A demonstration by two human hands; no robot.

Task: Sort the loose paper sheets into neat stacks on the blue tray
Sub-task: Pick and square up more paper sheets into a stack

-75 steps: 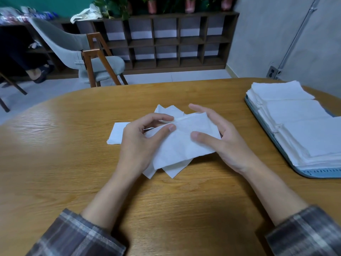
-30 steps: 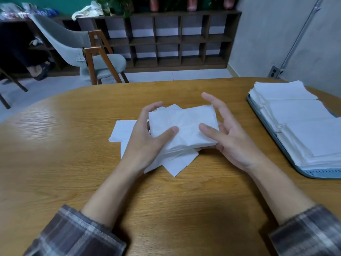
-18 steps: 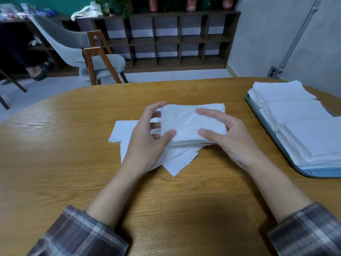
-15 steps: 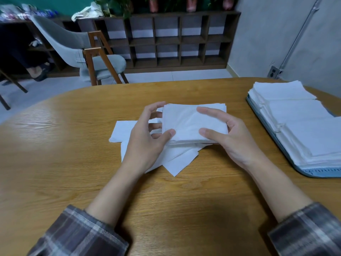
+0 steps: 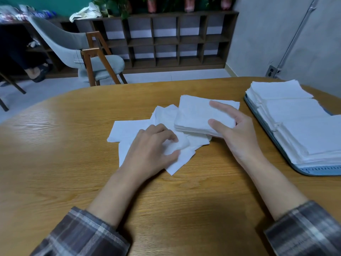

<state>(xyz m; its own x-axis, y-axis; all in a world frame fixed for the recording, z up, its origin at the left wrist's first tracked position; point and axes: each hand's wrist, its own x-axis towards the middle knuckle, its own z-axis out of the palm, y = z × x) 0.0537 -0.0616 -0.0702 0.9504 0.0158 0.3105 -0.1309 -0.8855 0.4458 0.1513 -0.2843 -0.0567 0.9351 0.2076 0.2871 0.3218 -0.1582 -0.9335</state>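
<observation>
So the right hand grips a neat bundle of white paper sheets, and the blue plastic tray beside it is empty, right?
Not quite. The head view shows the blue plastic tray holding stacks of white paper; the right hand does grip the neat bundle of white paper sheets.

The worktop [image 5: 73,163] is a rounded wooden one with a glossy, honey-coloured grain, and its far edge curves from left to right. Near its middle lies a scatter of loose sheets [image 5: 129,130], white, overlapping at odd angles, one corner pointing toward the near edge. At the right edge sits the blue tray [image 5: 313,171], well apart from the scatter, running near to far and carrying squared white stacks [image 5: 304,137] side by side.
</observation>
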